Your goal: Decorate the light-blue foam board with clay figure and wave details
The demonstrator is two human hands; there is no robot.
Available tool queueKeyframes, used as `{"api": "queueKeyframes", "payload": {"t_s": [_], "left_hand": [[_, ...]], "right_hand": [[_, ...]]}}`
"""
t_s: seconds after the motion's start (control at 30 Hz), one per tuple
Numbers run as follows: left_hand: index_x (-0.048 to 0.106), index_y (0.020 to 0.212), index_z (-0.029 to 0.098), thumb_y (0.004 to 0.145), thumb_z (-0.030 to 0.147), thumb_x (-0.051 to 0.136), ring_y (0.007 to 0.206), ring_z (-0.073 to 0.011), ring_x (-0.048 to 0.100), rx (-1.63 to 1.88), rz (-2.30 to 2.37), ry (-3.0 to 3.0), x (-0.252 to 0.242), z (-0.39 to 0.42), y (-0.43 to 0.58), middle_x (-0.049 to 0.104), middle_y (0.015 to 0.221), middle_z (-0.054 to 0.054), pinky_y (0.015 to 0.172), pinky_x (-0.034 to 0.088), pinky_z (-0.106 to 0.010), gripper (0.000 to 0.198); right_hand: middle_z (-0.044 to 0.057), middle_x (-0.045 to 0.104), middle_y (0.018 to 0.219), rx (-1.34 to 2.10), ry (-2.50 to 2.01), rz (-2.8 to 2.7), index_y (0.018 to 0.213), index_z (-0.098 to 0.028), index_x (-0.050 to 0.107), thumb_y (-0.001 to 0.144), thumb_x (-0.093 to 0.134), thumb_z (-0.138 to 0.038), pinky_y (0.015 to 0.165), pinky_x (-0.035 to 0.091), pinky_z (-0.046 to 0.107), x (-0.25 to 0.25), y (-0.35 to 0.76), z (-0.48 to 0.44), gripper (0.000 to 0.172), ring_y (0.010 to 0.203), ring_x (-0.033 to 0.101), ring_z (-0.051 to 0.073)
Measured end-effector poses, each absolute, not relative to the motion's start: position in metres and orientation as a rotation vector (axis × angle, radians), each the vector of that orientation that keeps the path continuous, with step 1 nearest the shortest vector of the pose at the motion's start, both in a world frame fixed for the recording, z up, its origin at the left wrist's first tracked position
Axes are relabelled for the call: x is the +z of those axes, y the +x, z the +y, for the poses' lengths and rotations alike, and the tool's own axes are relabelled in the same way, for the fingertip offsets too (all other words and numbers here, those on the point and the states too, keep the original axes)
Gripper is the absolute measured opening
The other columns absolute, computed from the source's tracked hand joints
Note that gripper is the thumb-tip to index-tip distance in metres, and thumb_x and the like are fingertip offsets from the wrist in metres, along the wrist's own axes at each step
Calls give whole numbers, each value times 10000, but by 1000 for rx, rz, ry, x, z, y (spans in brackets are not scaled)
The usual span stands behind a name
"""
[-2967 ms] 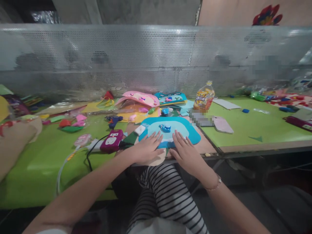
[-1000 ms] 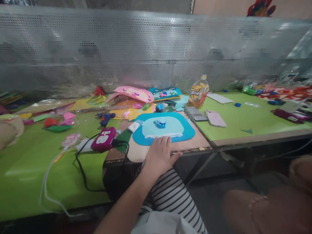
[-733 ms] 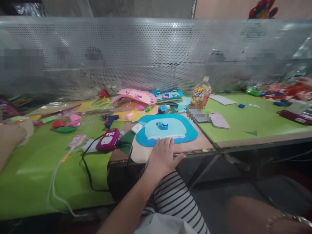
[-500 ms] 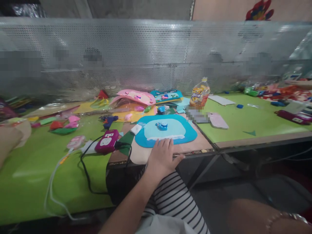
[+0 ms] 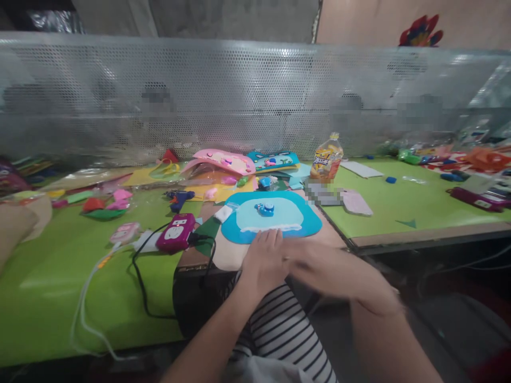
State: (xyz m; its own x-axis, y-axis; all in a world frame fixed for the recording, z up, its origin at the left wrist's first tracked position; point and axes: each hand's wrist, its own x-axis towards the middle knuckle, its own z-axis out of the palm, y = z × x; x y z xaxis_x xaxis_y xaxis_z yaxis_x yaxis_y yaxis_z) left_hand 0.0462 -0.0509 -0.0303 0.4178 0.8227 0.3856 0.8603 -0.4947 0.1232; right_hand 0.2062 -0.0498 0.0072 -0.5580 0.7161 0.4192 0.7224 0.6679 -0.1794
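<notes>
My left hand (image 5: 261,260) lies flat, fingers stretched, on the near edge of a blue rounded mat (image 5: 312,221). A paler blue panel (image 5: 249,213) sits in the middle of that mat, with a white strip (image 5: 293,227) along its near side. On the panel rests a small blue figure (image 5: 265,209). Smeared by motion, my right hand (image 5: 323,266) reaches in from the right to the side of my left hand and overlaps it in view; its fingers cannot be made out. A small white packet (image 5: 223,214) touches the mat's left edge.
A magenta box (image 5: 175,232) with a black cable stands to the left, near a dark blue glue gun (image 5: 180,198). Pink (image 5: 219,159) and teal (image 5: 275,161) decorated pieces lie behind. A snack bag (image 5: 326,159) and a phone (image 5: 357,202) are at right.
My right hand has come up from the lower right to beside my left hand. The left hand stays on the mat's near edge. The camera view has tilted slightly.
</notes>
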Motion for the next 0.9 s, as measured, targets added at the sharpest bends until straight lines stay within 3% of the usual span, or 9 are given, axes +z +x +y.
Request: {"api": "queueKeyframes", "payload": {"t_s": [0.1, 0.17, 0.27, 0.4, 0.67, 0.9], "left_hand": [[440, 1288, 116, 886, 472, 425, 1180, -271, 481, -759, -1641, -2486, -25, -52, 43, 459, 1320, -164, 941, 436, -396, 537], [468, 1270, 103, 891, 472, 416, 1205, -283, 465, -792, -1675, -2410, -20, -53, 37, 479, 1312, -168, 980, 409, -414, 531], [553, 1197, 95, 889, 484, 413, 1210, -325, 464, -685, -1729, -2335, -14, -54, 23, 565, 1244, -168, 1033, 338, -496, 516], [606, 1160, 109, 891, 510, 386, 1185, -334, 496, -540, -1786, -2303, -14, -52, 4, 565, 1266, -166, 1000, 372, -503, 531], [478, 1306, 87, 902, 505, 362, 1163, -309, 500, -551, -1751, -2285, -22, -54, -1, 563, 1263, -160, 954, 421, -441, 593], [527, 1266, 133, 904, 522, 338, 1186, -312, 467, -552, -1721, -2266, -26, -57, 1, 464, 1381, -128, 951, 420, -449, 564]], "right_hand": [[127, 586, 1222, -80, -1140, -2445, 1080, -197, 632, 910, 428, -215, 984, 416, 440, 3, 205, -33, 266, 1154, 516, 266], [147, 562, 1253, -169, -1200, -2453, 1129, -167, 606, 919, 387, -191, 991, 406, 454, -4, 203, -23, 304, 1201, 483, 264], [153, 548, 1276, -314, -1338, -2428, 1230, -146, 540, 946, 338, -225, 965, 419, 461, -17, 201, -16, 357, 1224, 462, 263], [151, 604, 1200, -335, -1314, -2463, 1180, -126, 576, 944, 326, -202, 987, 397, 445, -24, 201, -17, 352, 1223, 464, 254], [127, 584, 1258, -263, -1380, -2296, 1187, -118, 568, 933, 369, -273, 993, 406, 437, -31, 203, -14, 358, 1192, 505, 260], [128, 596, 1245, -244, -1379, -2264, 1186, -121, 569, 927, 390, -289, 982, 416, 438, -31, 202, -16, 357, 1190, 511, 266]]}}
